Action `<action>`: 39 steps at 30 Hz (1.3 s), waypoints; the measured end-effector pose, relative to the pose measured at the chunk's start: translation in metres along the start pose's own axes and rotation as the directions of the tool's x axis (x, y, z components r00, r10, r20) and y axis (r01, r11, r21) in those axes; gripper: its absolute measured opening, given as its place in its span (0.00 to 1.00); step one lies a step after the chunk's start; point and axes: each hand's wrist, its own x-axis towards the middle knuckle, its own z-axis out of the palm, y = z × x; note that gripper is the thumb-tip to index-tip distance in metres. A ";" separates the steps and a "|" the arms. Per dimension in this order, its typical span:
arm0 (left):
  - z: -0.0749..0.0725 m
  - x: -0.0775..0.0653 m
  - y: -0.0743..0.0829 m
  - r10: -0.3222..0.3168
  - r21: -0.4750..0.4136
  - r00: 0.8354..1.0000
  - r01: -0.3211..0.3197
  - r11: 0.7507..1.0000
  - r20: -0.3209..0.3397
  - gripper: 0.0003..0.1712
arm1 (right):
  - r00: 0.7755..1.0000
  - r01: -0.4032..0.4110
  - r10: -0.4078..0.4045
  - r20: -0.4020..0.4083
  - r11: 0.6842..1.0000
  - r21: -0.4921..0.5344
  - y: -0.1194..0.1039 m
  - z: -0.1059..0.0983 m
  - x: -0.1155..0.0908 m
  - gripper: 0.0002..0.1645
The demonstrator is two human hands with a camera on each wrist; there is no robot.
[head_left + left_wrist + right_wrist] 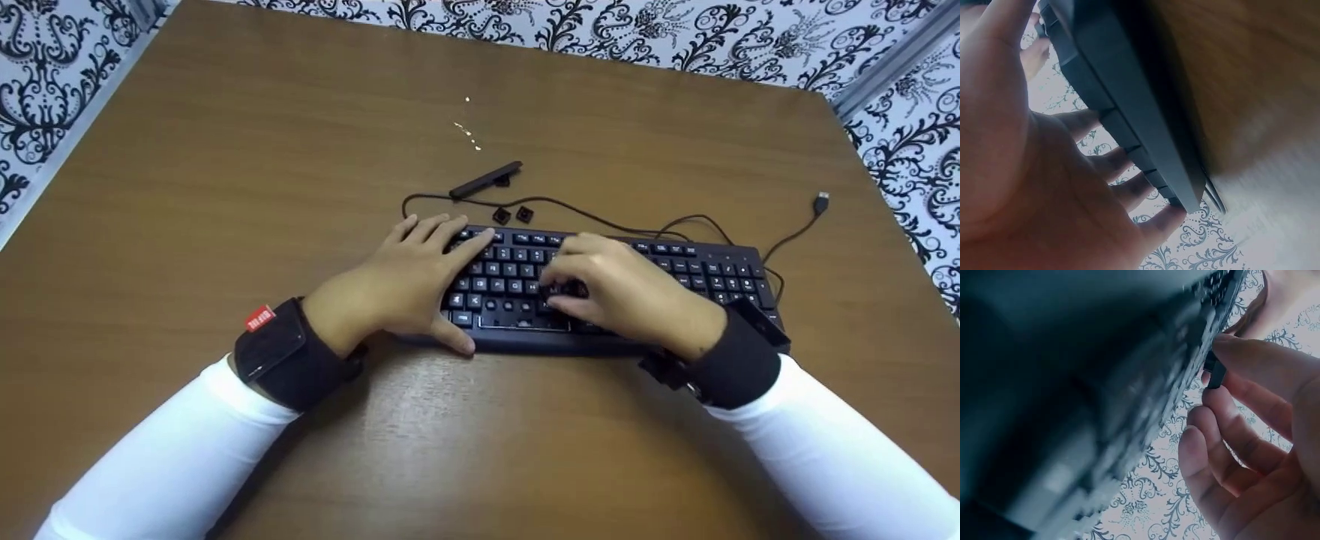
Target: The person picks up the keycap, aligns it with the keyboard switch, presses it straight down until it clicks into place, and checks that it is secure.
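A black keyboard lies on the wooden table, with a patch of bare switch spots among its lower keys where caps are off. My left hand rests spread over its left end, fingers straight toward the back edge and thumb along the front edge. My right hand is over the middle of the lower rows, fingers bent down. In the right wrist view its thumb and fingertips pinch a small black keycap close to the key surface. Behind the keyboard lie a detached space bar and two loose keycaps.
The keyboard's cable loops behind it and ends at a USB plug on the right. Small bright specks show farther back on the table. Black-and-white patterned wallpaper borders the table's far side.
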 end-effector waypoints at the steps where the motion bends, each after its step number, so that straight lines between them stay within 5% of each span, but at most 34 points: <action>1: 0.000 0.000 0.000 0.001 0.000 1.000 -0.001 1.000 -0.001 0.78 | 1.000 -0.009 0.009 0.001 1.000 0.000 0.000 0.001 -0.003 0.11; 9: -0.001 -0.001 0.000 0.004 -0.018 1.000 -0.004 1.000 0.002 0.78 | 1.000 -0.017 0.017 0.003 1.000 -0.022 0.000 0.003 -0.018 0.11; 39: 0.001 -0.001 -0.001 -0.001 -0.018 1.000 0.001 1.000 0.008 0.77 | 0.999 -0.007 0.007 -0.040 1.000 -0.012 0.000 0.011 -0.020 0.07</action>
